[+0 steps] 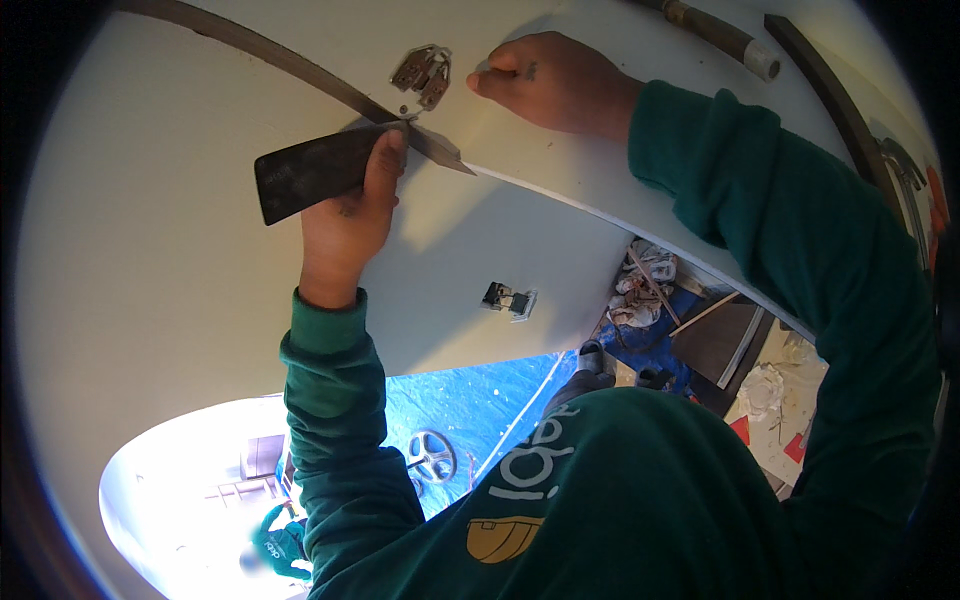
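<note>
My left hand (350, 225) grips a dark, flat rectangular tool (315, 170), its thumb pressed along the tool's right end. The tool touches or overlaps a brown strip (300, 70) on the edge of the pale wall, and a pointed grey-brown end (445, 152) shows just beyond the thumb. Up to the right, my right hand (555, 82) is closed, thumb and forefinger pinched; anything between them is too small to make out. Left of those fingertips, an irregular metal fitting (424, 75) is set in the pale surface.
A black fitting (508, 298) sits lower on the wall. Blue sheeting (475, 405) covers the floor, with a spoked wheel (432, 456) on it. Crumpled wrapping (645, 285) and boards lie to the right. A pipe (725, 38) runs at upper right. Another person (280, 540) is far below left.
</note>
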Action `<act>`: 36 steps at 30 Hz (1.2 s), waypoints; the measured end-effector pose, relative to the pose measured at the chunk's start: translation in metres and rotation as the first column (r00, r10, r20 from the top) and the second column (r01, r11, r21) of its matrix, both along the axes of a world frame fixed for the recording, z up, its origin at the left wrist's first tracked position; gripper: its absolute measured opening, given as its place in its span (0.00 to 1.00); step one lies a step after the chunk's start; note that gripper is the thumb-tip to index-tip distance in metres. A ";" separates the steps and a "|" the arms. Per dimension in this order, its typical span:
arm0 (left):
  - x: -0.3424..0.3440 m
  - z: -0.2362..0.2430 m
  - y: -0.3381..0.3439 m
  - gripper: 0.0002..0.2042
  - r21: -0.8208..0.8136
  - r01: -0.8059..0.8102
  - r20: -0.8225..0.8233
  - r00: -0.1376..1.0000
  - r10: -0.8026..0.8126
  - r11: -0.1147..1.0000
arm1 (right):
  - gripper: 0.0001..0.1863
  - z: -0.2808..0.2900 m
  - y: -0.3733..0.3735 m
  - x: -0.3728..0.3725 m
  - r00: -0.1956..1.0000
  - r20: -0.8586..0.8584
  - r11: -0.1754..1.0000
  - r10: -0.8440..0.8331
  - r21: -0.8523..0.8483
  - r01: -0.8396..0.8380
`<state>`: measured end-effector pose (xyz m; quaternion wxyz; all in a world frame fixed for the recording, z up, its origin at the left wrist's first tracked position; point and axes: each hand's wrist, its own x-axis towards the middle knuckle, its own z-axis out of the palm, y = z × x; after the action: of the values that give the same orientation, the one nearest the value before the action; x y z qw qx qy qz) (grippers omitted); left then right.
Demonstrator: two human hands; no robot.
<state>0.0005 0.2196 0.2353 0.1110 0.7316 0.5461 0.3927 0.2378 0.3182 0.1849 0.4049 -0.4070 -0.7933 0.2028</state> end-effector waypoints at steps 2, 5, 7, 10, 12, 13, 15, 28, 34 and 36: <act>-0.001 -0.001 0.001 0.15 0.004 0.022 0.042 0.999 -0.022 1.000 | 0.22 -0.002 -0.001 -0.002 1.000 -0.030 0.999 -0.007 0.032 0.008; -0.002 -0.003 0.003 0.15 0.036 0.057 0.040 0.998 -0.058 0.998 | 0.22 0.000 -0.005 -0.004 0.998 0.012 0.998 -0.055 0.029 0.055; -0.004 -0.006 0.005 0.14 0.062 0.082 0.040 0.996 -0.085 0.995 | 0.23 0.002 -0.006 -0.007 0.997 0.021 0.997 -0.081 0.001 0.081; -0.006 -0.012 0.008 0.13 0.089 0.106 0.074 0.991 -0.113 0.990 | 0.23 -0.002 -0.006 -0.010 0.994 -0.008 0.993 -0.113 0.018 0.113; -0.005 -0.014 0.009 0.12 0.100 0.095 0.095 0.990 -0.105 0.990 | 0.23 -0.001 -0.005 -0.010 0.993 -0.038 0.994 -0.108 0.017 0.109; -0.007 -0.015 0.011 0.12 0.115 0.115 0.079 0.989 -0.124 0.987 | 0.24 0.000 -0.005 -0.008 0.994 -0.055 0.996 -0.091 -0.005 0.091; -0.011 -0.017 0.016 0.12 0.148 0.149 0.049 0.986 -0.158 0.978 | 0.24 0.003 -0.002 -0.006 0.996 -0.046 0.997 -0.081 -0.010 0.081; -0.007 -0.014 0.015 0.12 0.206 0.181 -0.018 0.983 -0.181 0.962 | 0.25 0.004 -0.005 -0.007 0.994 -0.096 0.997 -0.059 -0.060 0.053; -0.004 -0.009 0.014 0.11 0.171 0.137 -0.053 0.990 -0.130 0.976 | 0.25 0.007 -0.005 -0.005 0.993 -0.099 0.988 -0.070 -0.147 0.055; -0.002 -0.008 0.014 0.08 0.166 0.117 -0.026 0.993 -0.114 0.979 | 0.26 0.006 -0.005 -0.005 0.991 -0.116 0.987 -0.070 -0.153 0.052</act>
<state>-0.0013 0.2338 0.2273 0.0673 0.7721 0.4685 0.4241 0.2327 0.3131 0.1911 0.4264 -0.4474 -0.7370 0.2735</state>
